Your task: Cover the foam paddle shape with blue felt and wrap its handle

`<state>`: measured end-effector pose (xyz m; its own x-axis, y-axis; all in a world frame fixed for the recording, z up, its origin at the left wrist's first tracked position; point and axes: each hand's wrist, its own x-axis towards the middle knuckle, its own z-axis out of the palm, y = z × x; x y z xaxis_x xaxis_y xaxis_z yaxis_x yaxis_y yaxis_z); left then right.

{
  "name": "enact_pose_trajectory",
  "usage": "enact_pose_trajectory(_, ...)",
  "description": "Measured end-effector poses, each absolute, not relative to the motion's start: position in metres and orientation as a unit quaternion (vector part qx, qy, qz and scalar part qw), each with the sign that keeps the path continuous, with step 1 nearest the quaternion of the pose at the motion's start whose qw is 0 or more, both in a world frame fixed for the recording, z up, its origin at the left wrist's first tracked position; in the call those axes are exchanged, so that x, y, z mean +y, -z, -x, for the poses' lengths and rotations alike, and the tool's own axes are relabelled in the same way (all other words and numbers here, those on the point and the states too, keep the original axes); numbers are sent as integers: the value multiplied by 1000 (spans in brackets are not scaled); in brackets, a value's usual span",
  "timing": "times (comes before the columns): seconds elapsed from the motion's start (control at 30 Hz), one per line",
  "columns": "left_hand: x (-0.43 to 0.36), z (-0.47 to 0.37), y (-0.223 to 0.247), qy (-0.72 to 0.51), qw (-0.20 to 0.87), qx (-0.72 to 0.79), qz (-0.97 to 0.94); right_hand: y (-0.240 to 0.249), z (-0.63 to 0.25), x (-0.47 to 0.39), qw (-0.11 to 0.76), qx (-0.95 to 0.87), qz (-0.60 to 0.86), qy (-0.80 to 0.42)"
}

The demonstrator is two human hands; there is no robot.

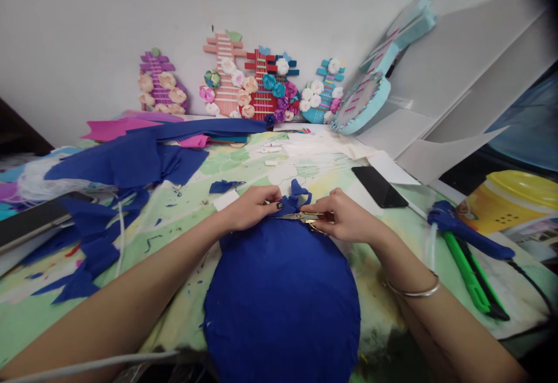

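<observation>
A large rounded piece covered in blue fabric [283,301] lies at the front edge of the table, closest to me. At its top edge my left hand [253,207] pinches a loose bit of the blue material [288,204]. My right hand [344,217] is wrapped round gold-handled scissors [305,217], whose blades point left across the top of the blue piece, toward my left fingers. A small curled blue flap [300,190] stands up just behind the blades.
Blue fabric [117,159] and scraps lie left. A black phone [379,186], blue glue gun [468,231], green cutter [468,275] and yellow container [514,200] are right. Decorated guitar shapes [261,83] lean on the wall. A white cord [100,363] crosses the lower left.
</observation>
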<state>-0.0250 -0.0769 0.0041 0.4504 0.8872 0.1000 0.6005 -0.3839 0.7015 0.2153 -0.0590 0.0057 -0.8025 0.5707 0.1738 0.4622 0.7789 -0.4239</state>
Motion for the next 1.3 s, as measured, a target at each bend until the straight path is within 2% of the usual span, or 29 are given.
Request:
enact_pose_trajectory(0.4, -77, 24, -4, -243, 304, 462, -797, -7, -215, -56, 134, -923, 275, -233)
enact_pose_trajectory(0.83, -76, 25, 0, -260, 315, 463, -787, -10, -218, -60, 140, -925, 312, -164)
enact_pose_trajectory(1.3, -73, 26, 0, -275, 273, 485, -784, -13, -215, -61, 136, -912, 309, -234)
